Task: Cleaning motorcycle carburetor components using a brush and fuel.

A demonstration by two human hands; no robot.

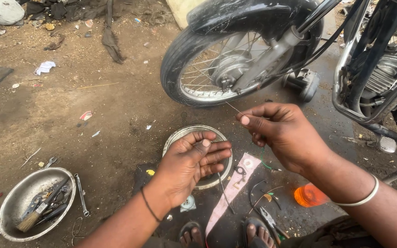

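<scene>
My right hand (281,135) pinches a thin steel wire (233,107) between thumb and forefinger; the wire runs up and left toward the motorcycle's front wheel (221,64). My left hand (191,163) hovers below it with fingers loosely curled, palm up, over a round metal dish (176,136) on the ground. Whether the wire's lower end reaches my left fingers I cannot tell. A metal bangle sits on my right wrist and a thin black band on my left.
A steel bowl (12,202) with a brush and tools lies at lower left, a wrench (81,195) beside it. An orange cap (309,195), pliers and loose wires lie near my sandalled feet. The motorcycle frame and footpeg (386,143) stand at right. The ground is oily dirt.
</scene>
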